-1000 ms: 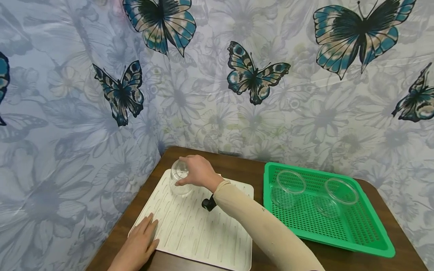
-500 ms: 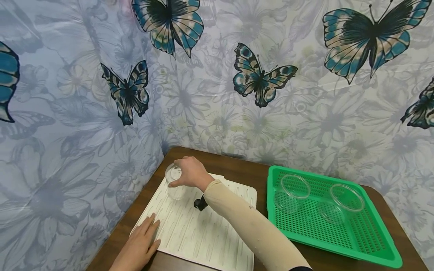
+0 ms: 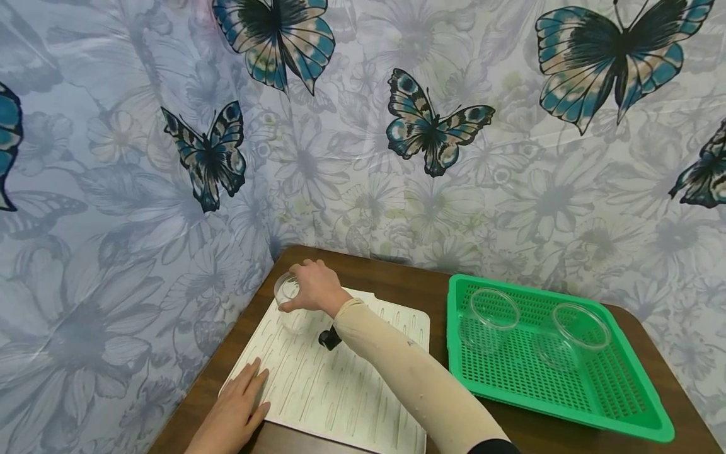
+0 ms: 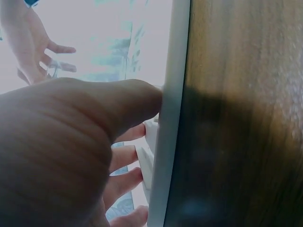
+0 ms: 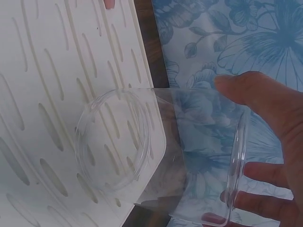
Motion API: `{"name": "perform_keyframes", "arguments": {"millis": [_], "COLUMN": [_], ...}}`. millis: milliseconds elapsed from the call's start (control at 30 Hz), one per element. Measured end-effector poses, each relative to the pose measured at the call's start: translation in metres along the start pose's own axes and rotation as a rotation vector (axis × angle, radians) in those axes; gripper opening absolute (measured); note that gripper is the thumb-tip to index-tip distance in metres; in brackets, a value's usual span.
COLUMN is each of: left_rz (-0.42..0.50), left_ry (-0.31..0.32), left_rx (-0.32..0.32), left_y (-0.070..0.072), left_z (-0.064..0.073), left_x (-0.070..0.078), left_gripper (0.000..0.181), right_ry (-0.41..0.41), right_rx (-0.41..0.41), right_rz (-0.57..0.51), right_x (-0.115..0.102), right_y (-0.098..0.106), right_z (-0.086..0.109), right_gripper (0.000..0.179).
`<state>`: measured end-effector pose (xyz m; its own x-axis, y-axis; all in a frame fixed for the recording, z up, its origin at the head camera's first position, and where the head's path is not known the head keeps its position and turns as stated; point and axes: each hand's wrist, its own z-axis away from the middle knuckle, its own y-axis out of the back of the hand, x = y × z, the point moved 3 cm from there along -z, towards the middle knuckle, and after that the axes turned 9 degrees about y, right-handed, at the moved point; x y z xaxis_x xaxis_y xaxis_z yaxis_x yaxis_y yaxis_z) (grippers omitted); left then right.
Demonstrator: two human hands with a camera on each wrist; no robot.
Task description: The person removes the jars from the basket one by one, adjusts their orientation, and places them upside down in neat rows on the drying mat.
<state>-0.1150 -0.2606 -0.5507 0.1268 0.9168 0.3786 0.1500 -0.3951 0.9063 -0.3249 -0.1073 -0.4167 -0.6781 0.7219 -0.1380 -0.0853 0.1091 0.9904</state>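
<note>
My right hand [image 3: 314, 287] holds a clear cup [image 3: 288, 309] at the far left corner of a white ribbed mat [image 3: 340, 378]. In the right wrist view, the thumb [image 5: 236, 87] and fingers [image 5: 265, 205] lie on opposite sides of the cup [image 5: 165, 151] near its upper end. Its lower ring is over the mat; whether it touches the surface is hard to tell. My left hand [image 3: 232, 407] rests on the mat's near left edge with its fingers extended. Close up in the left wrist view, the left thumb [image 4: 128, 101] lies at that edge.
A green perforated basket [image 3: 567, 419] stands to the right on the brown table [image 3: 386, 268], holding two clear cups [image 3: 493, 309]. Patterned cloth walls [image 3: 340, 176] rise behind and left. A small black device [image 3: 329, 339] hangs under the right wrist.
The right hand and its cup have shifted slightly left, toward the mat's far corner. The left hand stays in place on the mat. The head view has turned a little.
</note>
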Motion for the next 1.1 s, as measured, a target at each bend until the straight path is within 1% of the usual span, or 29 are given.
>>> {"name": "perform_keyframes", "arguments": {"millis": [133,233,367,467,533,600,733,800,867,933,1033,1100], "left_rz": [0.003,0.011,0.026,0.024,0.018,0.01,0.023,0.024,0.004,-0.005,0.006,0.022], "left_ry": [-0.039,-0.051,-0.035,-0.033,-0.037,-0.031,0.014,0.025,0.008,-0.02,-0.049,-0.056], "left_rx": [0.033,0.039,0.027,0.025,0.027,0.019,-0.036,-0.053,-0.035,-0.004,0.028,0.025], "left_y": [-0.011,-0.015,-0.011,-0.008,-0.006,-0.004,0.0,0.001,-0.002,-0.005,-0.011,-0.012], "left_z": [0.0,0.0,0.0,0.0,-0.001,-0.001,-0.003,-0.003,-0.004,-0.004,-0.004,-0.004], "left_x": [-0.009,-0.012,-0.009,-0.006,-0.005,-0.004,0.0,0.0,-0.003,-0.005,-0.01,-0.011], "left_gripper": [0.06,0.061,0.061,0.06,0.061,0.061,0.061,0.062,0.061,0.062,0.062,0.063], "right_ry": [0.01,0.016,0.024,0.041,0.06,0.091,0.203,0.266,0.319,0.364,0.422,0.453], "right_rx": [0.001,0.017,0.064,0.108,0.145,0.193,0.282,0.325,0.369,0.426,0.519,0.574], "right_rz": [0.021,0.031,0.02,-0.02,-0.068,-0.15,-0.385,-0.504,-0.595,-0.658,-0.706,-0.722], "right_x": [0.0,0.002,0.006,0.009,0.01,0.01,0.008,0.005,0.001,-0.003,-0.007,-0.008], "right_y": [0.001,0.003,0.012,0.025,0.034,0.044,0.062,0.069,0.075,0.08,0.083,0.083], "right_z": [0.003,0.007,0.016,0.026,0.035,0.045,0.07,0.084,0.098,0.114,0.137,0.153], "right_gripper": [0.099,0.11,0.12,0.12,0.116,0.109,0.092,0.085,0.08,0.076,0.072,0.071]}}
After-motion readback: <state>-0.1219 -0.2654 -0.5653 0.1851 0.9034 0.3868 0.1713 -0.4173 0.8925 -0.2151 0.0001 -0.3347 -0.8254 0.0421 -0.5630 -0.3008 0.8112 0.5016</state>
